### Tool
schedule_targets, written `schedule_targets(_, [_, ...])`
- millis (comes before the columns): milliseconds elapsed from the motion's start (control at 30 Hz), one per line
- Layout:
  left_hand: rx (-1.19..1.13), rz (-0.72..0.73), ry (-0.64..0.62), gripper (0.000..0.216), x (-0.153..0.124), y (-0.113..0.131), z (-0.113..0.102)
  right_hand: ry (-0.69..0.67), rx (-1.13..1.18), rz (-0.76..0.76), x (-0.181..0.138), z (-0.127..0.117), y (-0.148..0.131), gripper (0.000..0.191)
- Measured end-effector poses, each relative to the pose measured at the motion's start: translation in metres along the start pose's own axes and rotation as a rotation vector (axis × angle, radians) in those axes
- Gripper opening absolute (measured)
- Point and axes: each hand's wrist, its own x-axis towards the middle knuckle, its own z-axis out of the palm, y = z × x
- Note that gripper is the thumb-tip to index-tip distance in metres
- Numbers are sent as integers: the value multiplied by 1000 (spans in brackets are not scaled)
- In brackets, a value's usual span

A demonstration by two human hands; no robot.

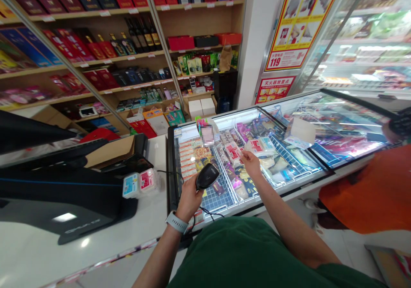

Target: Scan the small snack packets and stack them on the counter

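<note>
My left hand (190, 193) is closed round a black barcode scanner (207, 176), its head tilted over the glass-topped freezer (221, 200). My right hand (251, 163) pinches the right edge of a clear plastic box with a red and white label (233, 151), held above the glass. Just beyond my right fingers lie another red-labelled box (256, 145) and a blue-labelled box (267, 143), side by side on the freezer top. Two more such boxes, one with a blue label (130, 185) and one with a red label (148, 179), sit on the white counter (154, 213).
A black checkout terminal (73, 202) and an open cardboard box (111, 153) stand at the left. On the freezer, an open white carton (300, 132) lies to the right. A person in orange (369, 193) stands at the right. Stocked shelves (128, 58) line the back.
</note>
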Motion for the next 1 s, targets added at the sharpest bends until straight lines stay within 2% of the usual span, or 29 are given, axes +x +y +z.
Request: schedule_targets(1000, [25, -4, 1, 50, 1, -1, 3, -12, -4, -21, 1, 0, 2, 53])
